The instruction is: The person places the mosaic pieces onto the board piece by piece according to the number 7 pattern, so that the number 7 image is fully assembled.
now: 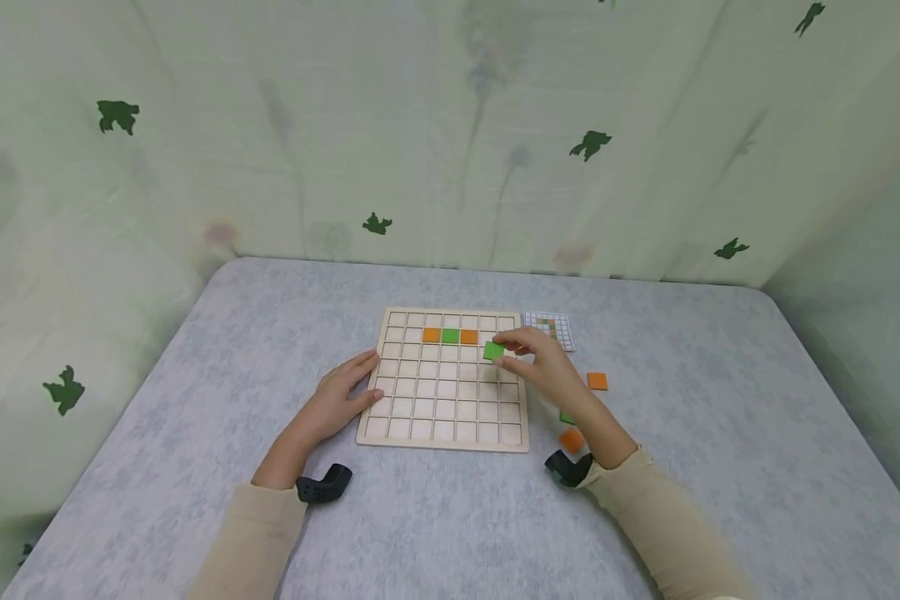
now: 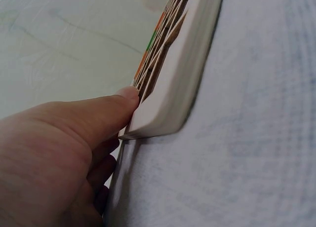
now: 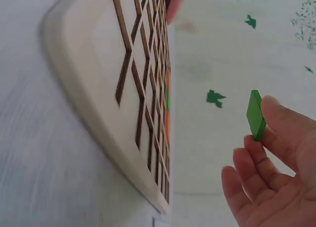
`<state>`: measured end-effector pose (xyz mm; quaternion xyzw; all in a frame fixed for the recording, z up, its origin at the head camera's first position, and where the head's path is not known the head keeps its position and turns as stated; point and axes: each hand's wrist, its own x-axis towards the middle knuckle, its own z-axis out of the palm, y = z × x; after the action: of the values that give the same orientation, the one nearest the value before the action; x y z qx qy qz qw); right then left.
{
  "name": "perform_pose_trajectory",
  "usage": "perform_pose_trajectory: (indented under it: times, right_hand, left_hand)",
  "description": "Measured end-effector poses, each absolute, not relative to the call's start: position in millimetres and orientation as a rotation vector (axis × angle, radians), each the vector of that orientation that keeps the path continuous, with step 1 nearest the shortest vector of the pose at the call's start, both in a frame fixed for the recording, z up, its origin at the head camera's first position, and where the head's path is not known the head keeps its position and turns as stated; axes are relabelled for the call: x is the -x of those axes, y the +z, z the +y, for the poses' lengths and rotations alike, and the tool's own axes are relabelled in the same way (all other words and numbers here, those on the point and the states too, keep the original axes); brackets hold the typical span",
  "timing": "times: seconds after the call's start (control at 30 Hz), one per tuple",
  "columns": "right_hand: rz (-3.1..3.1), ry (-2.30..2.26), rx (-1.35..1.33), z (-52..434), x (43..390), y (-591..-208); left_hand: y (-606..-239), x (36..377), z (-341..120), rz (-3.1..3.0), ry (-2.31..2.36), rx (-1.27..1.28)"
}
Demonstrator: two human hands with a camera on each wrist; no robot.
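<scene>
Head view: right hand (image 1: 546,367) is pinching a green tile (image 1: 492,351) above the grid board (image 1: 426,388) — seemingly placing, next likely needing cell alignment.

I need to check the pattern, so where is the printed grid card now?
In the head view, the printed grid card lies on the table beside the far right corner of the board, partly covered by the right hand.
</scene>
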<state>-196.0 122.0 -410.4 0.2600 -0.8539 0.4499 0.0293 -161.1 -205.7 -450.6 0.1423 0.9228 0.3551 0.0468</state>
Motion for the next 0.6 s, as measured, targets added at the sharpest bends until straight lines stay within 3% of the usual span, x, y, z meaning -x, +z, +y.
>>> perform_pose_trajectory:
  times: [0.6]
  right_hand:
    - [-2.803, 1.329, -0.685, 87, 223, -443]
  left_hand:
    - [-447, 160, -205, 2.813, 1.085, -0.431]
